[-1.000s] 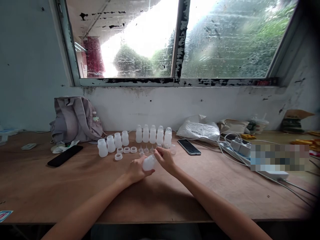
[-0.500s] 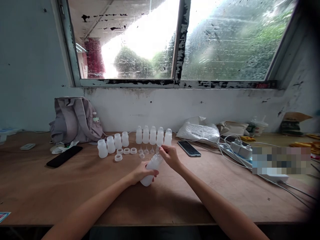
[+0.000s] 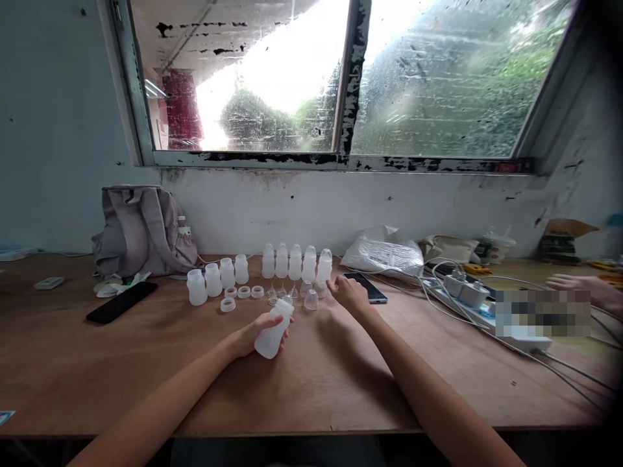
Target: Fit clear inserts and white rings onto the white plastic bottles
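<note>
My left hand (image 3: 263, 329) is wrapped round a frosted white bottle (image 3: 270, 337), tilted to the right, with a clear nipple (image 3: 287, 300) on its top. My right hand (image 3: 349, 293) is raised beside a clear dome cap (image 3: 311, 299); its fingers are curled and what they hold, if anything, is too small to make out. Several capped bottles (image 3: 294, 263) stand in a row behind. To their left are several open bottles (image 3: 197, 288), with white rings (image 3: 228, 304) in front. Loose clear nipples (image 3: 283, 291) sit between the rings and the caps.
A black phone (image 3: 122, 303) and a grey backpack (image 3: 145, 227) are on the left. Behind my right hand lies another phone (image 3: 367, 288), near a silver bag (image 3: 384, 251). A power strip (image 3: 506, 329) with cables is at right, where another person's hand (image 3: 586, 290) reaches in.
My right hand has left the bottle top and moved right. The held bottle has shifted left, its nipple now showing. Dome caps have come into sight, and another person's hand has appeared at right.
</note>
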`<state>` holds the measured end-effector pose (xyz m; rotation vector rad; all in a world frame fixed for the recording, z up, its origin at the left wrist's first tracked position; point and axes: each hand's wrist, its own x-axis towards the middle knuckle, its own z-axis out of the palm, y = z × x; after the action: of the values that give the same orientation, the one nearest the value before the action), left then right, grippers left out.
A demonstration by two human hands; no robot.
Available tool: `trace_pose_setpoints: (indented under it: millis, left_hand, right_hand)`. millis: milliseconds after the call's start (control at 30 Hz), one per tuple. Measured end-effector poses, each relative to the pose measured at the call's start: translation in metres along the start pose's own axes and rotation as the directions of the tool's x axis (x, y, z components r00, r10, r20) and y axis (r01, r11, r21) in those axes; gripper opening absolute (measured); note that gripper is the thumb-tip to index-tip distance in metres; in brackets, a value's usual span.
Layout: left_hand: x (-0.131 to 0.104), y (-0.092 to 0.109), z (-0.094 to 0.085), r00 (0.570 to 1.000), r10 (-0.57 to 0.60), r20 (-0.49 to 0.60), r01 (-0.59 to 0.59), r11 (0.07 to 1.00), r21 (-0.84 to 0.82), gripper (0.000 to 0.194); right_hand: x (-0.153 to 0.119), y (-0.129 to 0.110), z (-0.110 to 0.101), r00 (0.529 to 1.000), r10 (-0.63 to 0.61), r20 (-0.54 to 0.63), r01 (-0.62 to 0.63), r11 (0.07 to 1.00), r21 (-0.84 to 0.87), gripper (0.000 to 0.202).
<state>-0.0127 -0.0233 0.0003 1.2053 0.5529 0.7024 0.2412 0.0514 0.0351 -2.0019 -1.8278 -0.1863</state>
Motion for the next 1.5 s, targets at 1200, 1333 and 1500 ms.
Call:
trace_pose_setpoints:
  millis: [1200,1333,1500]
  left_hand:
    - [-0.008,0.001,0.02,0.999,-0.008,0.05,0.0,0.987,0.163,0.027]
    - [-0.013,0.007,0.008,0.951,-0.093,0.296,0.128,0.987,-0.099,0.036]
    - [-0.011,0.013,-0.013,0.985,-0.044,0.169,0.072,0.984,-0.161,0.034]
  right_hand:
    - [-0.093,-0.085,-0.005,0.895,-0.416,-0.16,0.325,0.362,0.874,0.034]
    - [-0.087,-0.083,-0.006,0.833,-0.543,-0.108,0.272,0.231,0.934,0.027]
    - [-0.066,-0.07,0.008,0.847,-0.498,-0.187,0.387,0.336,0.859,0.031]
